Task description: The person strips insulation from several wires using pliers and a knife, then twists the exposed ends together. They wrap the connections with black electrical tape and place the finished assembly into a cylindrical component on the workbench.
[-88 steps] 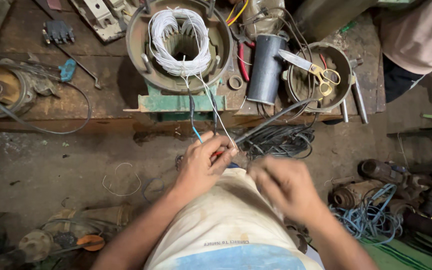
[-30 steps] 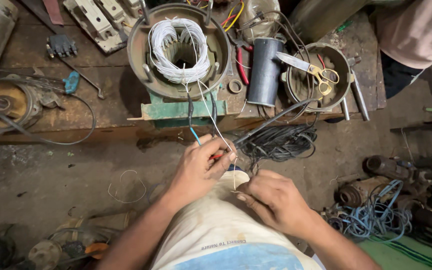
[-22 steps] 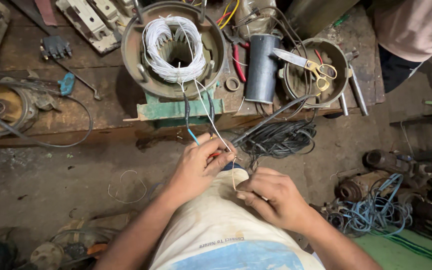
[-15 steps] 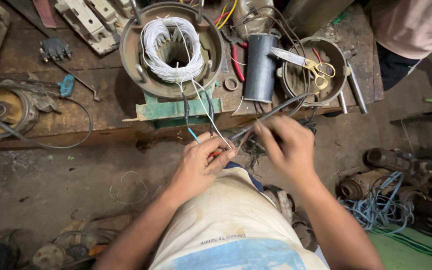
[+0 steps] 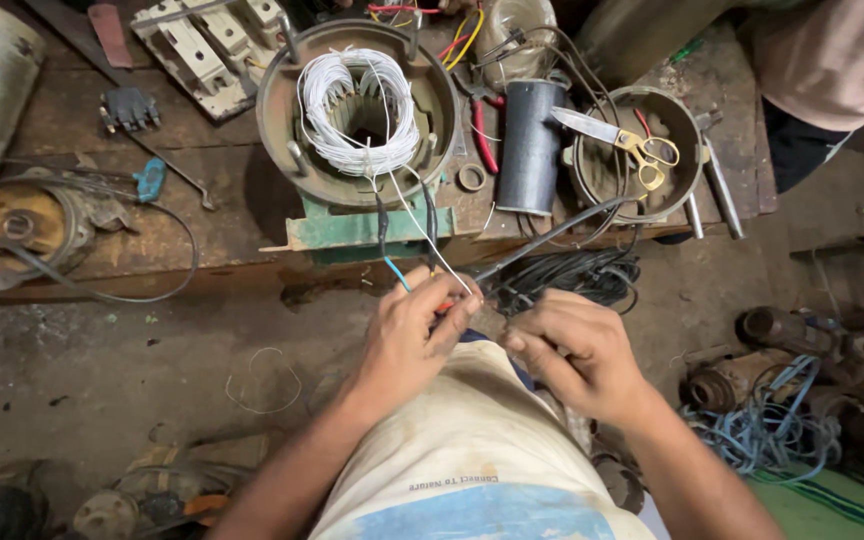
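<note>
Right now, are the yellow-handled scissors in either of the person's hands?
No, the scissors lie on the round metal housing on the bench, away from both hands.

The right hand [image 5: 577,350] has dropped back (from the black cable) beside the left hand [image 5: 414,330].

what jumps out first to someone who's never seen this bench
The round motor stator with its bundle of white winding wire stands out, mid-bench on a green base. Just below it, the left hand pinches thin wire leads running down from that winding, with the right hand close beside it. To the right, gold-handled scissors lie across a round metal housing.
</note>
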Demonstrator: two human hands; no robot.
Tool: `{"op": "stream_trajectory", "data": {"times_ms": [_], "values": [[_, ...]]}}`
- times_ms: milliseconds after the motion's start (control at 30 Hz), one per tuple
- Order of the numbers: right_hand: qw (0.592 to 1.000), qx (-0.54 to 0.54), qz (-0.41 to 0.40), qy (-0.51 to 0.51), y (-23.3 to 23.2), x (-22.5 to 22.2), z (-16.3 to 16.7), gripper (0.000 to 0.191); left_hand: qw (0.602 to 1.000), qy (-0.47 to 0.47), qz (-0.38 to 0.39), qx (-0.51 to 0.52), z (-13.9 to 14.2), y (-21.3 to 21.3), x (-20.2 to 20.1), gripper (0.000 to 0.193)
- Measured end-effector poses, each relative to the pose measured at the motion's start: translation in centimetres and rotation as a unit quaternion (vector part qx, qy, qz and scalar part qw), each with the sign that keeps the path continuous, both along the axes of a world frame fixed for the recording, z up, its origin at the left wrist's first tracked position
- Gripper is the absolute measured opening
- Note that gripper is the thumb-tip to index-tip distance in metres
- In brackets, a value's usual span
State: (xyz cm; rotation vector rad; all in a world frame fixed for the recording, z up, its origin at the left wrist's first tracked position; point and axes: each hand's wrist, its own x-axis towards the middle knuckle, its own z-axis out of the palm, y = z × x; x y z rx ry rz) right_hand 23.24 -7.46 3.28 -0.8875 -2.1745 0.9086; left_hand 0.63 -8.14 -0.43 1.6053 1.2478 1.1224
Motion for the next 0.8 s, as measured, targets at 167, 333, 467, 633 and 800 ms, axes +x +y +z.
{"op": "stream_trajectory", "data": {"times_ms": [167,333,467,633,800], "values": [[0.995,-0.063,0.072,-0.004,-0.3,-0.9,0.8,0.005,1.000,0.017,-0.014,-0.009,0.6,0.2,0.0,0.013],[0.976,-0.129,-0.171,-0.023,1.0,0.4,-0.9,0.015,0.998,0.026,-0.017,-0.048,0.5,0.1,0.2,0.015],[0.965,-0.229,-0.125,-0.032,3.9,-1.2,-4.2,0.016,0.999,0.021,-0.040,-0.010,0.2,0.3,-0.1,0.012],[0.901,-0.426,-0.041,0.070,-2.4,-1.4,-4.0,0.016,0.998,0.044,-0.032,0.044,0.0,0.4,-0.2,0.010],[0.989,-0.011,-0.139,-0.044,2.2,0.4,-3.7,0.014,0.999,0.013,-0.050,0.006,-0.3,0.5,-0.3,0.011]]}}
